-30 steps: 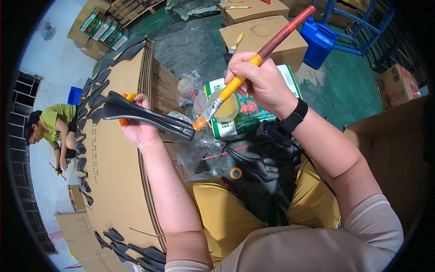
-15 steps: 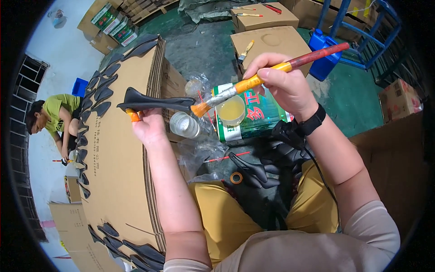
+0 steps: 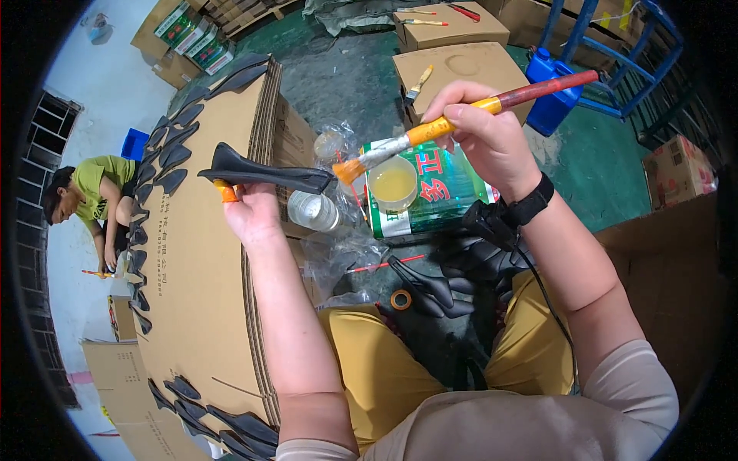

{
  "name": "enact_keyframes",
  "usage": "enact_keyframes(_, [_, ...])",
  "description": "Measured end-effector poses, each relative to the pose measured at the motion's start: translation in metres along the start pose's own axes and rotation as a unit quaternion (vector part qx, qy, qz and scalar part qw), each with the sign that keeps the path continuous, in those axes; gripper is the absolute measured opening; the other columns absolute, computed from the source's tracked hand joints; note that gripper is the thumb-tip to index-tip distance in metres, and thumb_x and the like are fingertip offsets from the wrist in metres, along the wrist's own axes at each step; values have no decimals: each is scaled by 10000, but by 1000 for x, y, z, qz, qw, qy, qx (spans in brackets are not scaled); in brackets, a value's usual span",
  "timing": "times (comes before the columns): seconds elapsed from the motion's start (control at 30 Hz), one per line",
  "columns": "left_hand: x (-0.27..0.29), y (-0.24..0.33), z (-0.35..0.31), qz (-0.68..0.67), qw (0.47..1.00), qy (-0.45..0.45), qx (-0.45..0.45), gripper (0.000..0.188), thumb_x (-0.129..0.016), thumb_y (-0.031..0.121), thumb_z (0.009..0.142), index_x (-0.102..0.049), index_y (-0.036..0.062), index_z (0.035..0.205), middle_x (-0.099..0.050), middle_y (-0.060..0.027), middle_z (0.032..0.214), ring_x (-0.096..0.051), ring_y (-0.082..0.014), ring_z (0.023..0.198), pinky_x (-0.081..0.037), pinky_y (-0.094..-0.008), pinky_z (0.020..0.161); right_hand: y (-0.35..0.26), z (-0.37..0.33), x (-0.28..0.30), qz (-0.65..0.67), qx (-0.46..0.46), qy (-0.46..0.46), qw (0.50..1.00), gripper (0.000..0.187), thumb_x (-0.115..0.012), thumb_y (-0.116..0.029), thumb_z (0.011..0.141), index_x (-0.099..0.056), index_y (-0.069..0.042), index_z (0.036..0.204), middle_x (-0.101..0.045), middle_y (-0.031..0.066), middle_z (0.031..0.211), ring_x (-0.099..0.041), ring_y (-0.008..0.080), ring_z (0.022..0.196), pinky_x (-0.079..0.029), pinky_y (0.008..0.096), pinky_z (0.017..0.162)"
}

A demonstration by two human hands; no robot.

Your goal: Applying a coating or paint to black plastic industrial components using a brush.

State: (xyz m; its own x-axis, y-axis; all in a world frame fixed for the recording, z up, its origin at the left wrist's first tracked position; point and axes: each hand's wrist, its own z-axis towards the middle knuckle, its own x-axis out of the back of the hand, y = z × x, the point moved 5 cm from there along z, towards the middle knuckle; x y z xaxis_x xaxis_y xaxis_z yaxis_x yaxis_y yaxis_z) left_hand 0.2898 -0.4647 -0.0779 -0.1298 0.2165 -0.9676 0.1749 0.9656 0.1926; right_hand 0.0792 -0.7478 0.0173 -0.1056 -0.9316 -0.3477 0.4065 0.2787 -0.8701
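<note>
My left hand [image 3: 255, 217], an orange cover on one finger, is closed under a long black bicycle-saddle-shaped piece [image 3: 257, 169] and holds it level, narrow end to the right. My right hand [image 3: 488, 138] grips a paintbrush [image 3: 424, 132] with a yellow and red handle. The brush's orange bristles point down-left, close to the piece's narrow end with a small gap between. Below the brush, a clear cup of yellowish liquid [image 3: 393, 189] stands on a green and white tin [image 3: 453, 211]. Left of it is a clear plastic container [image 3: 314, 210].
Several similar black pieces [image 3: 175, 157] line the edges of the stacked cardboard [image 3: 204, 230] at left; others lie on the floor [image 3: 427, 288] near a tape roll [image 3: 400, 300]. A co-worker [image 3: 104, 192] sits at far left. Boxes [image 3: 461, 65] and a blue jug [image 3: 552, 92] stand beyond.
The brush has moved slightly up and right, so its bristles have come off the narrow end of the black piece. My left hand has barely moved.
</note>
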Motion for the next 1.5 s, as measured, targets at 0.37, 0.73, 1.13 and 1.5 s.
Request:
enact_keyframes(0.37, [-13, -7, -17, 20, 999, -24, 11, 249, -535, 220, 872, -588, 4, 986, -598, -163, 1080, -530, -289, 1040, -382, -480, 937, 41, 7, 27, -176, -75, 69, 979, 168, -575, -181, 843, -648, -30, 838, -558, -11, 680, -457, 51, 558, -368, 193, 503])
enact_keyframes(0.73, [-34, -15, -33, 216, 932, -286, -58, 242, -481, 131, 908, -578, 91, 1126, -582, -67, 1168, -518, -222, 1094, -351, -407, 1013, 107, 13, 19, -402, -76, -26, 912, 173, -660, -175, 743, -642, -4, 755, -635, 152, 712, -623, 281, 653, -477, 354, 625])
enact_keyframes(1.13, [-53, -52, -63, 380, 854, -340, -98, 403, -538, -88, 807, -476, 43, 1184, -538, -102, 1182, -520, -213, 1108, -421, -341, 972, 35, 17, 48, -228, -86, 101, 965, 166, -550, -155, 810, -637, -21, 765, -577, 6, 666, -503, 72, 582, -379, 205, 516])
enact_keyframes(1.5, [-58, -90, -77, 429, 833, -344, -63, 413, -622, -49, 797, -483, 60, 1171, -560, -124, 1156, -555, -221, 1064, -445, -343, 942, -20, 12, 28, -48, -5, 69, 997, 180, -548, -162, 830, -645, -26, 764, -522, -22, 602, -425, 32, 489, -315, 175, 442])
